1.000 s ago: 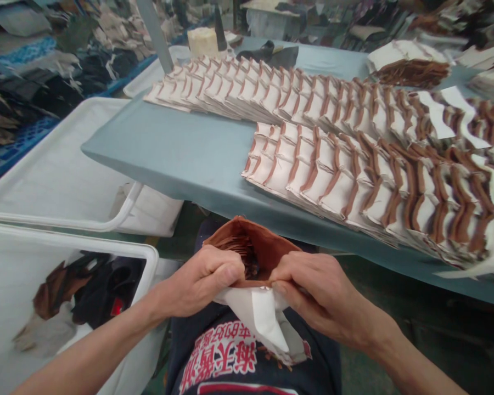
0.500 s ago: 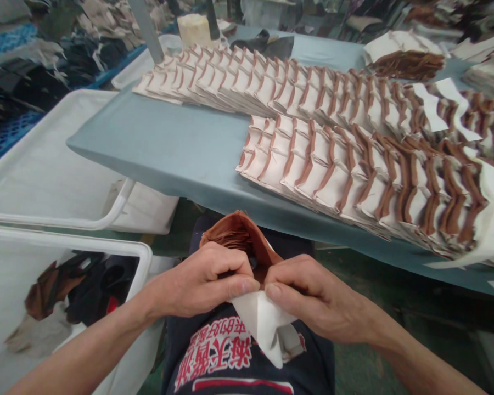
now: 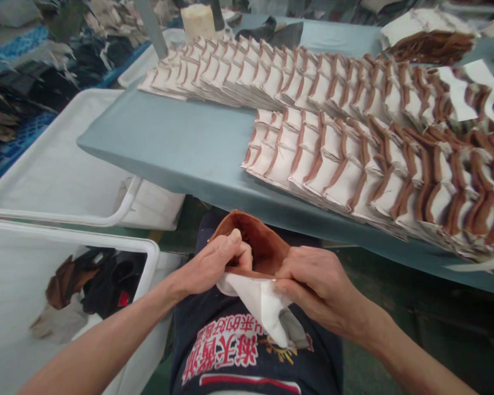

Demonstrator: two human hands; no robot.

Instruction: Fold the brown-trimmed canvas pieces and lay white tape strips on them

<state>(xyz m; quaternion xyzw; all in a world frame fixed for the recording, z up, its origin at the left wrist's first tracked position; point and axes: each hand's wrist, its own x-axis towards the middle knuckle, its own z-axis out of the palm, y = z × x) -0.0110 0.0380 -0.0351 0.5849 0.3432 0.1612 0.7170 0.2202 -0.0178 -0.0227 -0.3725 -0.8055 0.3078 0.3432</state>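
Observation:
A sewn brown leather piece with white lining (image 3: 267, 241) lies over my lap, its brown side forming an open pocket toward the table. My right hand (image 3: 313, 280) pinches its near edge at the right, thumb below the seam. At the left of the same edge, my left hand (image 3: 216, 260) is closed with curled fingers at the pocket mouth and its thumb raised; the fingers' undersides are hidden. A white flap (image 3: 259, 302) hangs down between the hands, over a dark apron (image 3: 206, 329) with red and white lettering.
Ahead stands a blue-grey table (image 3: 168, 137) bearing two long rows of overlapping white-and-brown pieces (image 3: 313, 153). Another stack (image 3: 428, 38) sits at the far right. On the left are white bins (image 3: 148, 247), one holding dark and brown scraps (image 3: 99, 280).
My left hand has moved up and left, away from my right hand, to the pocket mouth; its thumb has lifted. More of the seam edge shows between the hands. The view has shifted slightly.

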